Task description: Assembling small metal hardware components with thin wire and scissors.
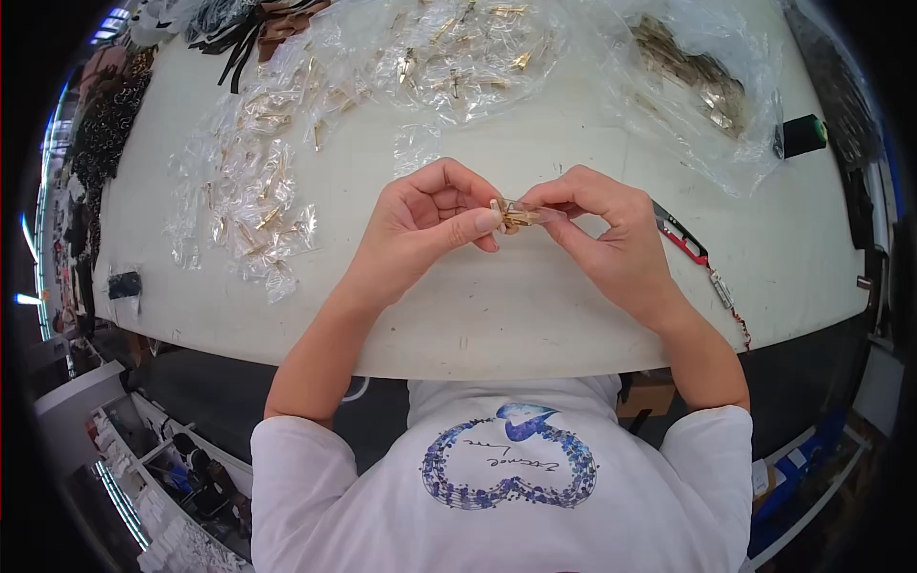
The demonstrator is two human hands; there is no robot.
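Over the middle of the table (449,334), both my hands meet at a small clear plastic bag (519,218) with gold-coloured metal pieces inside. My left hand (430,210) pinches its left end between thumb and fingers. The opposite end is gripped by the thumb and forefinger of my right hand (611,224). The exact shape of the pieces is partly hidden by the fingers and the shiny film. Beyond my hands lies a spread of similar small clear bags (263,205) of gold pieces, reaching to the far side.
A large clear plastic bag (702,81) of gold pieces lies at the far right, beside a black thread spool (804,136). A red-and-black hand tool (683,237) with a red cord rests right of my right hand. Brown and black strips (272,29) sit far left.
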